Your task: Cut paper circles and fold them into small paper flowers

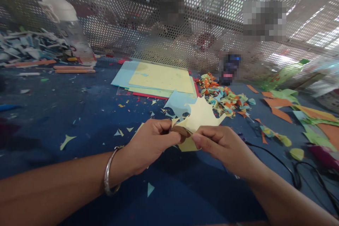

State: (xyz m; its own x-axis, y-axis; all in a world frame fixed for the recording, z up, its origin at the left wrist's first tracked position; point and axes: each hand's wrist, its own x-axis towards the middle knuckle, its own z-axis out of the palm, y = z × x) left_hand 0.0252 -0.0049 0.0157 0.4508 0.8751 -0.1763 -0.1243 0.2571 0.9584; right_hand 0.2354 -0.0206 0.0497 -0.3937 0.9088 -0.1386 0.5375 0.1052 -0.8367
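My left hand [153, 140], with a silver bangle at the wrist, pinches a small rounded piece of paper [182, 133] that looks brownish in shadow. From the other side, the closed thumb and fingers of my right hand [219, 144] pinch the same piece at its edge. Just beyond my fingers stands a pale yellow paper sheet [202, 112] with scalloped cut-outs along its edges; whether a hand touches it I cannot tell. A light blue cut sheet [178, 103] lies behind it.
Stacked coloured sheets [161, 77] lie near the perforated metal screen [127, 31]. A heap of small folded paper pieces [227, 99] is right of them. A clear bottle [76, 39] stands far left. Black cable [280, 160] and orange strips [278, 104] lie right; scraps dot the blue table [87, 113].
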